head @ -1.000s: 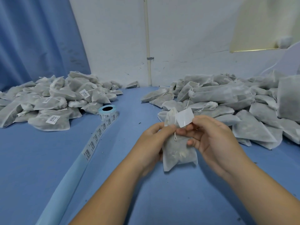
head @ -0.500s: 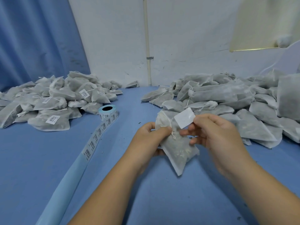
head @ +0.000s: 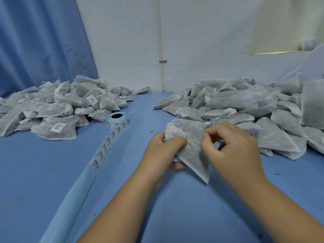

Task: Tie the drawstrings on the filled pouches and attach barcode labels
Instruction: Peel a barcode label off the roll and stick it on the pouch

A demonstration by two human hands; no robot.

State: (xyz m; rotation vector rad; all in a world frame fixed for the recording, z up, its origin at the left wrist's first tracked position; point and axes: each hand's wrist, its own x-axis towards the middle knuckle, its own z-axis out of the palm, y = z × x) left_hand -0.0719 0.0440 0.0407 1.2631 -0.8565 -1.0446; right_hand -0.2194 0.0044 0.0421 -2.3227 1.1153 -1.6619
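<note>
Both forearms reach in from the bottom edge and meet over the table [head: 52,181]. The left hand [head: 163,149] grips a pouch [head: 194,160] just below its gathered neck, thumb on top and fingers curled beneath. The right hand [head: 231,148] is curled, thumb and forefinger tips pressed together; whether anything sits between them cannot be told.

The table is blue. A strip [head: 105,149] of barcode labels runs across it to a roll [head: 117,120]. Beyond lie a labelled heap [head: 52,109] on the left and an unlabelled heap [head: 245,106] on the right. Behind them are a blue curtain [head: 35,41] and a white wall [head: 201,41] with a pipe [head: 160,41].

The pouch hangs tilted between the hands, its bottom corner pointing down and right. Its string [head: 190,142] lies just beside the right fingertips.
</note>
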